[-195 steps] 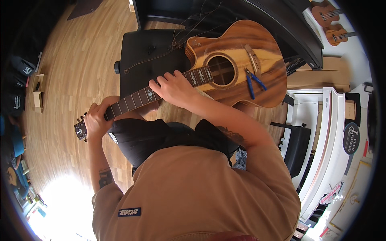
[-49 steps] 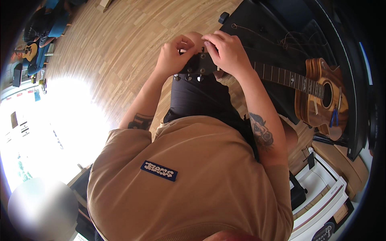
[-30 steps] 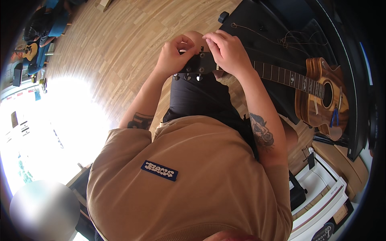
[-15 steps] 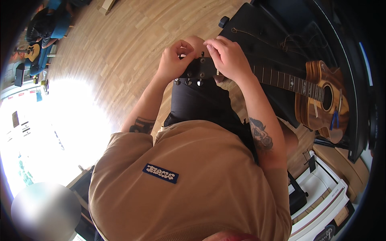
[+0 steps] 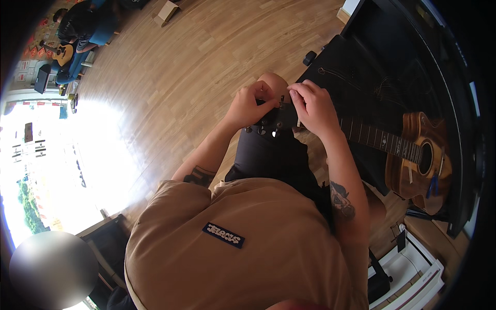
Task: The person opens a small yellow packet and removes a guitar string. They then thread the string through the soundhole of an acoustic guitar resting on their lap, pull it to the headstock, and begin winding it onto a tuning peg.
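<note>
An acoustic guitar (image 5: 422,178) lies to my right with its neck (image 5: 376,137) pointing toward me and its dark headstock (image 5: 287,123) over my thigh. Shiny tuning pegs (image 5: 275,133) line the headstock's near edge. My left hand (image 5: 252,106) is at the headstock's far side, thumb and fingers closed together beside a tuning peg there. Above the neck end of the headstock, my right hand (image 5: 316,109) holds a pinch with thumb and forefinger. Whatever either hand grips is too thin or hidden to make out. Something blue (image 5: 433,186) sits near the guitar's bridge.
Under the guitar is a black surface (image 5: 356,67) with a loose coiled string (image 5: 338,76) on it. A cardboard box (image 5: 166,12) lies on the wooden floor (image 5: 206,46). At the far left, another person (image 5: 77,28) sits with a guitar (image 5: 63,55). White furniture (image 5: 413,268) stands at lower right.
The whole view has shifted, so hands and guitar sit lower and farther right in the picture. Both hands keep nearly the same pinched poses at the headstock.
</note>
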`<action>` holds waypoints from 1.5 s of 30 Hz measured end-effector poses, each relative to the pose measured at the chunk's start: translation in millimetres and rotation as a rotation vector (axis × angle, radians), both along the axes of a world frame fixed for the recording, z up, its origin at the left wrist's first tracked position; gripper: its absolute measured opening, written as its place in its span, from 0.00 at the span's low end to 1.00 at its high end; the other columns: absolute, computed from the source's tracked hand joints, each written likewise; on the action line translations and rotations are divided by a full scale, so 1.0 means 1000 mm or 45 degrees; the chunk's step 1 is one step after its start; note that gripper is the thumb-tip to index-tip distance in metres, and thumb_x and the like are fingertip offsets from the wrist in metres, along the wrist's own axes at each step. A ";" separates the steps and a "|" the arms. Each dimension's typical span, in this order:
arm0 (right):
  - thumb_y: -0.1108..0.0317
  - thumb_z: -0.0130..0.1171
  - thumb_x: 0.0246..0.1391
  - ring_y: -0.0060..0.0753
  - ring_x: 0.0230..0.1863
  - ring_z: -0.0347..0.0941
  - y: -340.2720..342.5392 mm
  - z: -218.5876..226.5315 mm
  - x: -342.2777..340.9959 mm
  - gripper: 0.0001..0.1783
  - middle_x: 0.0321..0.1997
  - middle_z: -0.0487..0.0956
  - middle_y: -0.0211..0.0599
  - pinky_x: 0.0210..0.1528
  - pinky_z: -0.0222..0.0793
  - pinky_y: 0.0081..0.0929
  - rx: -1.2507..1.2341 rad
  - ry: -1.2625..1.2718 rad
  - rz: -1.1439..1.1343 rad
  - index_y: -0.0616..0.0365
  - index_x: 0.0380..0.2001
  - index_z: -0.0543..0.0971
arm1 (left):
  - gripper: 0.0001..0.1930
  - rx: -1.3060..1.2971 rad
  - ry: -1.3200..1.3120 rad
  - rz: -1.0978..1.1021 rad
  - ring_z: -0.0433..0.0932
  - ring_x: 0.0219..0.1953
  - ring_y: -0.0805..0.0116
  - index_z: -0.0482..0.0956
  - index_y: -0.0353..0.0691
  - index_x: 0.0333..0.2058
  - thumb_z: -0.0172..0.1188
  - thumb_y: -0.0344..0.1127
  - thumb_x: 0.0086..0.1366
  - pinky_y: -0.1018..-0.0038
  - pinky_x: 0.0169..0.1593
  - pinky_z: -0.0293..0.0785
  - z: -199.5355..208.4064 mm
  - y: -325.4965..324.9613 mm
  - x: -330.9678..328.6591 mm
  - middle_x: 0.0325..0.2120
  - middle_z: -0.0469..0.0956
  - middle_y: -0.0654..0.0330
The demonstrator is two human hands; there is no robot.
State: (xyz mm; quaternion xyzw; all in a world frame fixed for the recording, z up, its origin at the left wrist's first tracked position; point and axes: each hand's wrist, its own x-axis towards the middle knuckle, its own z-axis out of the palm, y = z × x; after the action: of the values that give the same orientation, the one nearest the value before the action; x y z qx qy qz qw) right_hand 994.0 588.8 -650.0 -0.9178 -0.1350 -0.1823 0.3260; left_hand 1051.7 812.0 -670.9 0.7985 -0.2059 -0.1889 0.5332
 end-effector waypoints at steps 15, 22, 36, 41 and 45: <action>0.59 0.63 0.68 0.46 0.23 0.77 0.003 -0.002 0.000 0.19 0.25 0.78 0.40 0.28 0.73 0.42 0.068 0.121 -0.103 0.60 0.25 0.79 | 0.09 -0.023 0.086 -0.049 0.88 0.41 0.71 0.82 0.34 0.36 0.73 0.32 0.64 0.73 0.47 0.81 0.002 0.003 0.007 0.33 0.89 0.58; 0.57 0.64 0.68 0.45 0.24 0.75 -0.001 0.000 -0.010 0.22 0.24 0.76 0.38 0.28 0.70 0.41 0.109 0.192 -0.149 0.59 0.22 0.76 | 0.09 0.085 -0.072 -0.031 0.87 0.41 0.70 0.93 0.42 0.40 0.76 0.32 0.61 0.73 0.48 0.80 0.000 0.002 0.007 0.36 0.89 0.62; 0.57 0.64 0.67 0.49 0.26 0.76 -0.001 -0.003 -0.013 0.20 0.25 0.77 0.38 0.29 0.70 0.42 0.115 0.251 -0.126 0.59 0.24 0.77 | 0.11 0.029 -0.304 -0.206 0.87 0.45 0.70 0.90 0.42 0.44 0.73 0.32 0.63 0.71 0.45 0.79 0.017 0.003 0.023 0.41 0.90 0.62; 0.57 0.64 0.66 0.48 0.26 0.76 -0.003 -0.006 -0.014 0.20 0.25 0.77 0.38 0.29 0.70 0.42 0.090 0.211 -0.214 0.59 0.24 0.77 | 0.09 -0.095 -0.267 -0.431 0.88 0.42 0.68 0.91 0.44 0.44 0.69 0.34 0.66 0.69 0.49 0.82 0.002 -0.005 0.047 0.38 0.90 0.61; 0.58 0.66 0.65 0.47 0.25 0.75 -0.001 -0.003 -0.014 0.20 0.25 0.77 0.38 0.28 0.69 0.43 0.144 0.199 -0.239 0.59 0.24 0.77 | 0.09 -0.026 -0.149 -0.516 0.88 0.42 0.71 0.90 0.45 0.45 0.68 0.35 0.68 0.69 0.49 0.82 0.012 -0.002 0.045 0.39 0.90 0.63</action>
State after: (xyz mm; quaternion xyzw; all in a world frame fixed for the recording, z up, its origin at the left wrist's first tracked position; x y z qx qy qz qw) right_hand 980.3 587.3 -653.2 -0.9179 -0.0122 -0.1474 0.3683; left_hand 1096.3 810.3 -659.2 0.7450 -0.3947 -0.2437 0.4794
